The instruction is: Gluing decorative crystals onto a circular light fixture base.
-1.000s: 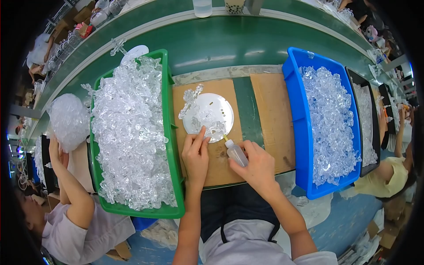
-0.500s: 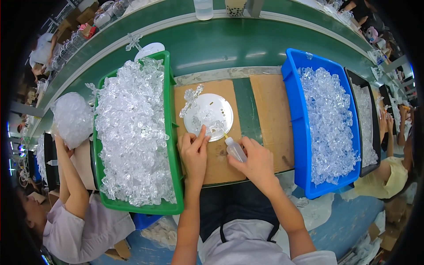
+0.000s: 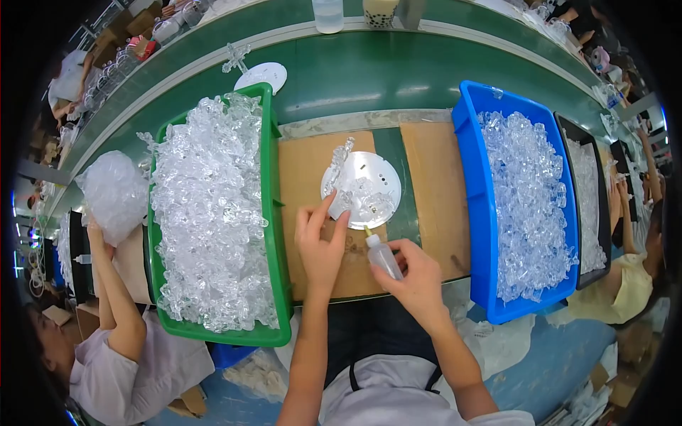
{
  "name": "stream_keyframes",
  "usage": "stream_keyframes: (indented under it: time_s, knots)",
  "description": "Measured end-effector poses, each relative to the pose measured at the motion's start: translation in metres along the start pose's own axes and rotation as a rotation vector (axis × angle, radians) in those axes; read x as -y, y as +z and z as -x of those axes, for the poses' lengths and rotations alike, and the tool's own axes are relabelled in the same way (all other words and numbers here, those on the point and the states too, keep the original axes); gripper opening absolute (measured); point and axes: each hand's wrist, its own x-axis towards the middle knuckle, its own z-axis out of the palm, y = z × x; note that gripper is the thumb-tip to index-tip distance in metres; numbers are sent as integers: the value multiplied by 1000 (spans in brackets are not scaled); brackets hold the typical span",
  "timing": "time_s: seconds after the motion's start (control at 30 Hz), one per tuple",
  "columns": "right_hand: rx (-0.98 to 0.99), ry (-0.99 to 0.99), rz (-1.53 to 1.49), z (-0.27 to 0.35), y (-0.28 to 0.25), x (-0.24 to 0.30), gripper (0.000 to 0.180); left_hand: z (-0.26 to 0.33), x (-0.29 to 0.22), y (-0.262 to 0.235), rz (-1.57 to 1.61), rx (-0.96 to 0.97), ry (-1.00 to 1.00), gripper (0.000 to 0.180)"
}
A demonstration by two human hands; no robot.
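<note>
A round white disc lies on the brown cardboard, with clear plastic pieces on it. One long clear crystal-like piece leans over its left side; another clear piece sits at the near right part. My left hand is open, thumb and index finger apart, with their tips at the disc's near-left edge beside the clear pieces. My right hand is closed round a small translucent squeeze bottle. The bottle's yellow nozzle points up toward the disc's near rim, apart from it.
A green bin heaped with clear pieces stands left; a blue bin of similar pieces stands right, beside a black tray. Another white disc lies behind the green bin. Cups stand on the far ledge. People work at both sides.
The disc with its clear pieces has shifted right, and my left hand has moved with it, its fingers spreading. The bottle's nozzle has drawn back from the disc. The far disc has moved right.
</note>
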Motion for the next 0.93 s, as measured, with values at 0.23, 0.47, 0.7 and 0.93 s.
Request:
stream_keyframes:
  time_s: [0.23, 0.47, 0.7, 0.93]
  knots:
    - [17, -100, 121, -12, 14, 3, 33, -18, 18, 5, 115, 173, -63, 34]
    - [29, -108, 144, -14, 17, 3, 30, -18, 18, 6, 139, 173, -65, 33]
    - [24, -90, 108, -13, 14, 6, 30, -19, 18, 6, 115, 174, -52, 33]
    - [56, 35, -1, -8, 0, 10, 33, -18, 18, 4, 99, 186, -48, 35]
